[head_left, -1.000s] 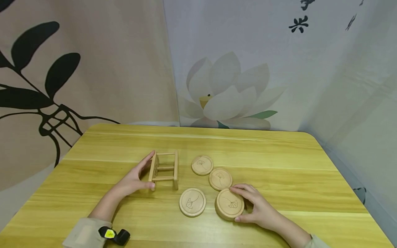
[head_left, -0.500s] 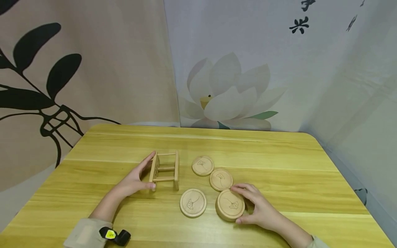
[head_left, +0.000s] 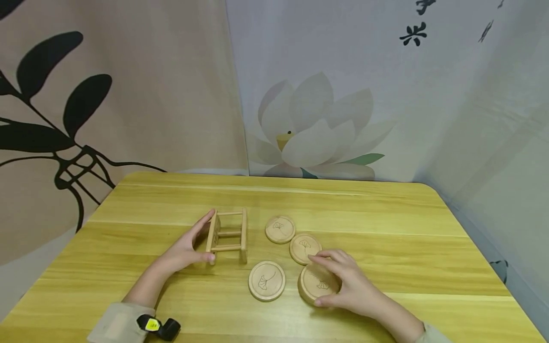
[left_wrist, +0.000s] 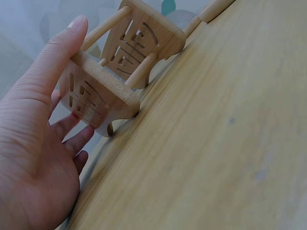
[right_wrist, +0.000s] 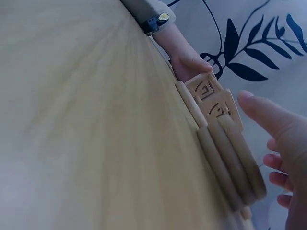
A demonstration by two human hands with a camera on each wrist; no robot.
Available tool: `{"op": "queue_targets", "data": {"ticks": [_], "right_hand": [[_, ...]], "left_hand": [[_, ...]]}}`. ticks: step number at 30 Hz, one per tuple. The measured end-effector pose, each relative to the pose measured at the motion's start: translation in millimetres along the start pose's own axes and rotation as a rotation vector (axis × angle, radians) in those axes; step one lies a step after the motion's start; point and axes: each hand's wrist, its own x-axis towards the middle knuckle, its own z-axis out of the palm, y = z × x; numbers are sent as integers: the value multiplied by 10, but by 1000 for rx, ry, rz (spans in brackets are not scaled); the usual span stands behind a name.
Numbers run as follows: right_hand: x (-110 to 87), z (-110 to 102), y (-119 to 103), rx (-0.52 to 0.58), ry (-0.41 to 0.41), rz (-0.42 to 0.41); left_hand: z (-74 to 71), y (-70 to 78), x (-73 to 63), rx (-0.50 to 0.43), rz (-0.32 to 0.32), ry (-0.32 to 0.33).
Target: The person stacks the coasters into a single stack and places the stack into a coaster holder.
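The left hand (head_left: pixel 183 249) held the wooden coaster rack (head_left: pixel 229 233) in a spread grip, at ten o'clock from the coaster stack (head_left: pixel 312 285); the right hand (head_left: pixel 352 285) hovered there, its grip wide, unfilled.

Rack (head_left: pixel 231 233) on table (head_left: pixel 386 214), left of centre; its long rods run left–right. Far disc (head_left: pixel 280 229) on table, right of rack. Middle disc (head_left: pixel 305 248) just beside it, to the right and nearer. Stack (head_left: pixel 312 284) right of and nearer than middle disc; contact between those two cannot be told. Stack is three layers, one on another. Near disc (head_left: pixel 267 281) left of stack, apart from it, nearer than rack and to its right. Left hand (head_left: pixel 184 250) at left side of rack, thumb by its near corner. Right hand (head_left: pixel 352 286) over right part of stack. Backdrop (head_left: pixel 171 95) behind far edge of table.
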Motion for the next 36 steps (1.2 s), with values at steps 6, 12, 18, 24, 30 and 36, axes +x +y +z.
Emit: {"op": "queue_targets", "data": {"ticks": [6,12,18,24,30,36], "right_hand": [[131,18,-114,-28,-12,-37],[259,66,-201,-50,-38,-94],[368,132,-300,-96,-95,-104],[465,209,-390,-159,-176,-125],[532,277,-472,-202,-257,-112],[607,330,-518,-218,-296,-113]], "left_hand": [[0,2,-2,-2,-1,0],[4,5,-3,-4,0,0],[4,7,-5,0,-1,2],[0,-7,-5,4,3,1],[2,-16,-3,0,12,-2],[2,-13,-2,-4,10,-1]]}}
